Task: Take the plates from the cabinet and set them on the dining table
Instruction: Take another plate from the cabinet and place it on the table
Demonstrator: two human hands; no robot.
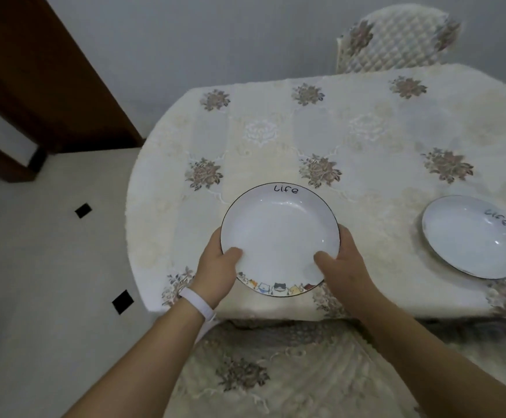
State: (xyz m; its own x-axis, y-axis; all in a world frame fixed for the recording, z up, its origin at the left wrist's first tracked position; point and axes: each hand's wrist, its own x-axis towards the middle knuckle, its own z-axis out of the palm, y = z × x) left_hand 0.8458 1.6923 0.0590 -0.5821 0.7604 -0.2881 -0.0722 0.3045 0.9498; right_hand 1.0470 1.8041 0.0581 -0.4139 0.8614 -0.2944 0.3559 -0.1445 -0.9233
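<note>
The plate point(279, 233) sits between your two hands near the front edge of the dining table point(366, 140), "Life" on its far rim and cartoon cats on the near rim. Your left hand point(217, 271) and right hand point(343, 267) each pinch its lower sides, thumbs lying on top inside the rim. A second plate point(473, 236) rests on the cloth well to your right.

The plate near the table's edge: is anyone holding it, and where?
Yes. The left hand and right hand hold the plate by its opposite side rims, thumbs on top.
</note>
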